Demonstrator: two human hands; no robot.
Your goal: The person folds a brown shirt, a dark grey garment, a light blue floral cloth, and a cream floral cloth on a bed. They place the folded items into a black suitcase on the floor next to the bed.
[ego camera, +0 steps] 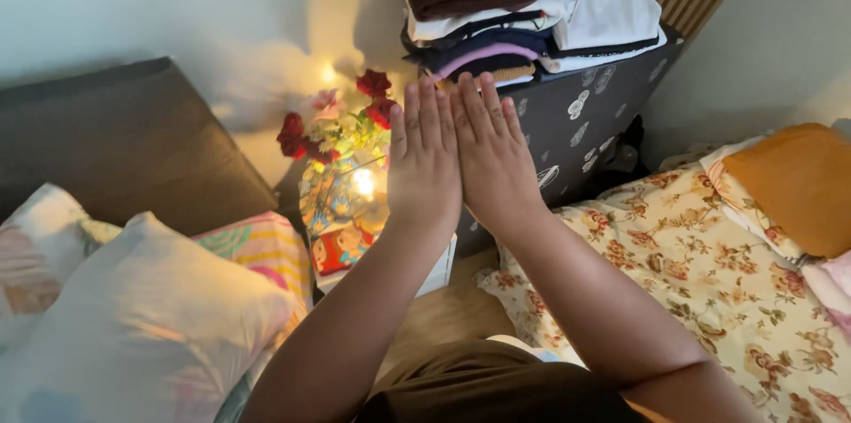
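Item 1: left hand point(424, 157), raised flat, fingers straight and pressed together, pointing up and away from the camera. It holds nothing; its inner edge touches the other hand.

Item 2: right hand point(493, 150), raised flat in the same way, fingers together and straight, empty, lying side by side against the left hand. Both forearms run down to the bottom edge of the view.

Item 3: bunch of red and pink artificial roses point(332, 121) in a patterned, many-coloured round vase point(330, 197), just left of the left hand and behind it. A small warm light glows among the flowers and lower on the vase. The left hand covers the right part of this arrangement.

Item 4: dark grey fabric storage box with pale round prints point(585, 117), behind the right hand; the right hand hides part of its front face.

Item 5: stack of folded clothes in maroon, white, navy and lilac point(523, 15), on top of the box, just above the fingertips.

Item 6: cream bedsheet with a brown floral print point(709, 263), to the right, beneath the right forearm.

Item 7: orange cushion point(798, 179), at the far right on the bedsheet.

Item 8: white pillow point(133, 317) and striped pink pillow point(261, 246), lower left, beside the left forearm.

Item 9: dark brown padded headboard point(115, 148), upper left, against the pale wall point(177, 6).
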